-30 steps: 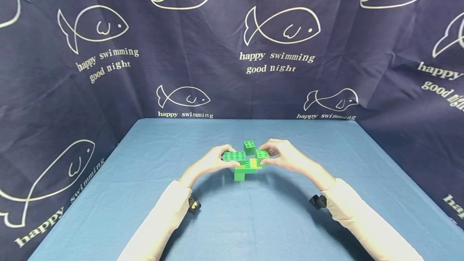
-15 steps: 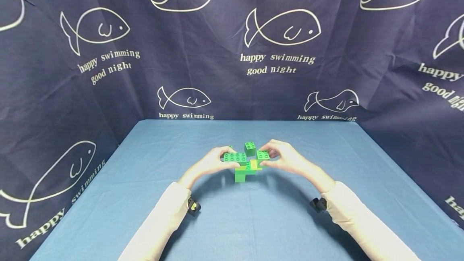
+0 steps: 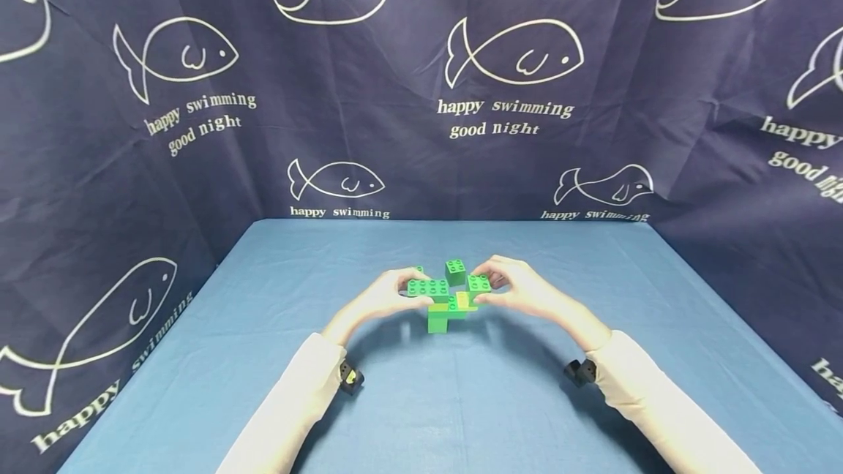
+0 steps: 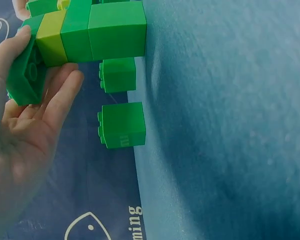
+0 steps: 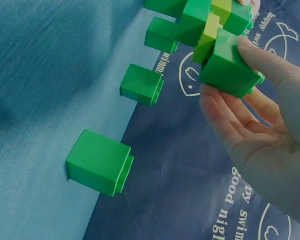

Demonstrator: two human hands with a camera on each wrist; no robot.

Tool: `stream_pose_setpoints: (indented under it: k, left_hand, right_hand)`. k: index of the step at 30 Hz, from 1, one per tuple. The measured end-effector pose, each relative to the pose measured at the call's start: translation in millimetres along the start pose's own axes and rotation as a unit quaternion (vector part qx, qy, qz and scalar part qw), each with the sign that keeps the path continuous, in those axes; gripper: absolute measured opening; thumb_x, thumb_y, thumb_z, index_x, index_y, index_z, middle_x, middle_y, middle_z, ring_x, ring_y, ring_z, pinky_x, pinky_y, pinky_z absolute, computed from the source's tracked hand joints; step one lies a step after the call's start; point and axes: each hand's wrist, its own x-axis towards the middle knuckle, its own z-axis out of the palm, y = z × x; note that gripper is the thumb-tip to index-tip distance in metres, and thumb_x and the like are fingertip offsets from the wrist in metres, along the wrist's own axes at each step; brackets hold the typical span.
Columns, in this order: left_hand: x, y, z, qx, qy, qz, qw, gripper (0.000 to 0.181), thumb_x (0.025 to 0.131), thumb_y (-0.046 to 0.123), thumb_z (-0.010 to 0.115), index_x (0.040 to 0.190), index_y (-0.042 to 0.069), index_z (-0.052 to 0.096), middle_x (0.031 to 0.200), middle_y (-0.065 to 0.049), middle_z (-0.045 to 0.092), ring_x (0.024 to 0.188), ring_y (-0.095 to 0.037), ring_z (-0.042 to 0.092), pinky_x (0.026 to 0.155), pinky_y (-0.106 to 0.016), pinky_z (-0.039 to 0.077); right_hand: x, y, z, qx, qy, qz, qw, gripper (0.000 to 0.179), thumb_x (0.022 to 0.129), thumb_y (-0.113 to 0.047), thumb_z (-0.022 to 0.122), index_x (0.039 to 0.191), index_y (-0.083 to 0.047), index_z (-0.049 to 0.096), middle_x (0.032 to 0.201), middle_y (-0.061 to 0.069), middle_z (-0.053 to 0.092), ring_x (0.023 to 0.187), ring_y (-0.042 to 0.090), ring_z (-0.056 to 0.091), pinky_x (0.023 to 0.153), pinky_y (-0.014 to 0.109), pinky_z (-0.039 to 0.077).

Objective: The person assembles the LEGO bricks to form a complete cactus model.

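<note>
My left hand (image 3: 388,294) pinches a long green toy building brick (image 3: 426,288) with two rows of studs, thumb on the near side. My right hand (image 3: 516,285) grips a square green brick (image 5: 230,65) between thumb and fingers. Between the hands, yellow bricks (image 4: 51,38) and a green brick (image 5: 194,19) join the stack. In the left wrist view the long brick hangs past the yellow one, its hollow underside partly showing. A square green brick (image 3: 437,322) forms the stack's foot at the front.
Separate green bricks stand behind the stack: one brick (image 3: 455,271) between the hands, another brick (image 3: 419,269) mostly hidden by the left fingers. A blue cloth (image 3: 421,401) covers the table. A dark curtain (image 3: 408,93) with fish drawings closes off the back and sides.
The head view has tilted slightly, so everything sits a little lower in it. Both hands keep their grips on the bricks, with hardly any movement.
</note>
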Motion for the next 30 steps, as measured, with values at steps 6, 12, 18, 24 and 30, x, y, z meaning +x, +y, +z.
stream_pose_setpoints:
  k: [6, 12, 18, 24, 30]
  left_hand:
    - [-1.0, 2.0, 1.2, -0.017, 0.011, -0.001, 0.9998, 0.031, 0.079, 0.020, 0.076, 0.106, 0.012, 0.063, 0.096, -0.001, 0.067, 0.081, -0.007, 0.062, 0.076, -0.022, 0.049]
    - [-3.0, 1.6, 2.4, 0.005, 0.015, 0.026, 0.9995, 0.030, 0.081, 0.023, 0.074, 0.106, 0.013, 0.062, 0.096, -0.002, 0.065, 0.082, -0.007, 0.061, 0.078, -0.023, 0.050]
    - [-4.1, -0.5, 1.7, 0.002, 0.011, 0.035, 0.9993, 0.031, 0.082, 0.021, 0.073, 0.109, 0.011, 0.061, 0.100, -0.003, 0.064, 0.088, -0.008, 0.062, 0.080, -0.023, 0.053]
    - [-3.8, -6.4, 1.0, -0.018, 0.005, 0.021, 0.9996, 0.033, 0.082, 0.020, 0.073, 0.111, 0.010, 0.061, 0.103, -0.005, 0.064, 0.091, -0.012, 0.065, 0.082, -0.024, 0.053]
    - [-3.0, -6.2, 0.7, -0.036, 0.013, 0.012, 0.9992, 0.034, 0.081, 0.019, 0.074, 0.110, 0.008, 0.061, 0.104, -0.006, 0.064, 0.092, -0.014, 0.065, 0.083, -0.025, 0.053]
  right_hand:
    - [-0.5, 0.1, -5.6, -0.006, -0.007, 0.005, 0.9999, 0.045, 0.074, -0.022, 0.080, 0.111, -0.002, 0.062, 0.098, 0.008, 0.066, 0.084, 0.021, 0.065, 0.077, 0.035, 0.055]
    - [-3.2, 6.2, -11.1, 0.002, -0.011, 0.007, 0.9999, 0.049, 0.074, -0.026, 0.080, 0.114, -0.004, 0.061, 0.099, 0.006, 0.067, 0.089, 0.024, 0.065, 0.081, 0.036, 0.054]
    - [-7.9, 16.5, -17.9, -0.007, -0.021, 0.010, 0.9997, 0.051, 0.073, -0.026, 0.080, 0.115, -0.004, 0.062, 0.108, 0.011, 0.067, 0.096, 0.025, 0.065, 0.086, 0.040, 0.052]
    - [-11.7, 29.7, -19.6, -0.047, -0.006, 0.008, 0.9988, 0.045, 0.075, -0.020, 0.078, 0.113, -0.001, 0.063, 0.108, 0.013, 0.067, 0.096, 0.027, 0.064, 0.082, 0.043, 0.052]
    - [-13.4, 38.3, -19.8, -0.060, 0.022, 0.009, 0.9979, 0.043, 0.073, -0.014, 0.079, 0.110, 0.002, 0.063, 0.104, 0.016, 0.066, 0.093, 0.031, 0.064, 0.081, 0.045, 0.052]
